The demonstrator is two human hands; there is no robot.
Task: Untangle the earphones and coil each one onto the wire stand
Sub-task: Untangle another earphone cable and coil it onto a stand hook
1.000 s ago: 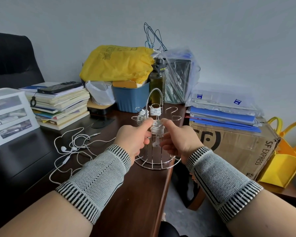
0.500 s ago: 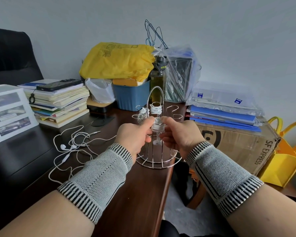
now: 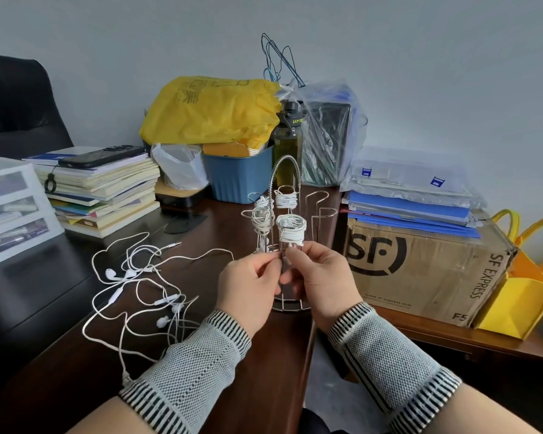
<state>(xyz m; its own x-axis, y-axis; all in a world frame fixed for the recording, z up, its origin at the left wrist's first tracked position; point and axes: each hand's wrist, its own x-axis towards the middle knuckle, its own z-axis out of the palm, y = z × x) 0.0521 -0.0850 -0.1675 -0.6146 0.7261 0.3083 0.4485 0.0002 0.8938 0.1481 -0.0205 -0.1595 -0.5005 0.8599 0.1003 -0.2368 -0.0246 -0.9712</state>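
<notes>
White coil [image 3: 291, 230], both hands pinching below

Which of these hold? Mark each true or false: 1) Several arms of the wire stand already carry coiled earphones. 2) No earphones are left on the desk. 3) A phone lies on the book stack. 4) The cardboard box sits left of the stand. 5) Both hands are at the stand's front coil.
1) True: the wire stand holds several white coils.
2) False: tangled earphones lie loose on the desk.
3) True: the phone lies on the book stack.
4) False: the cardboard box is to the stand's right.
5) True: the left hand and right hand pinch just below the front coil.
</notes>
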